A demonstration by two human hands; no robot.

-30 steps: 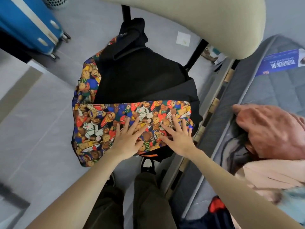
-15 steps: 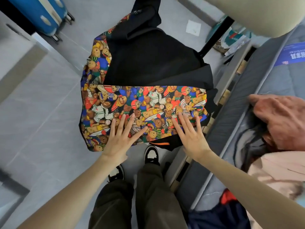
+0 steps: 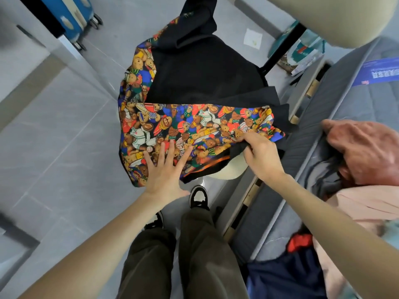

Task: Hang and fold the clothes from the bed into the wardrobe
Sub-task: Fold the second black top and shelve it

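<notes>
A black garment with a colourful teddy-bear print [image 3: 194,98] lies spread over a pale chair seat [image 3: 234,171], its printed sleeve folded across the front. My left hand [image 3: 166,169] presses flat on the printed fabric with fingers spread. My right hand [image 3: 259,154] pinches the garment's lower right edge and lifts it, baring the seat beneath. On the bed [image 3: 336,117] at the right lie more clothes: a rust-coloured piece [image 3: 364,147], a pink one [image 3: 371,203], a navy one [image 3: 287,275].
A blue suitcase [image 3: 69,14] stands on the grey tiled floor at the top left, beside a pale cabinet edge [image 3: 32,83]. The chair's beige backrest [image 3: 319,16] fills the top right. Boxes [image 3: 302,55] sit under the bed head. My legs and shoes are below.
My right hand went from lying flat on the printed fabric to pinching and lifting its lower right edge. My left hand stayed pressed flat. The camera shifted slightly.
</notes>
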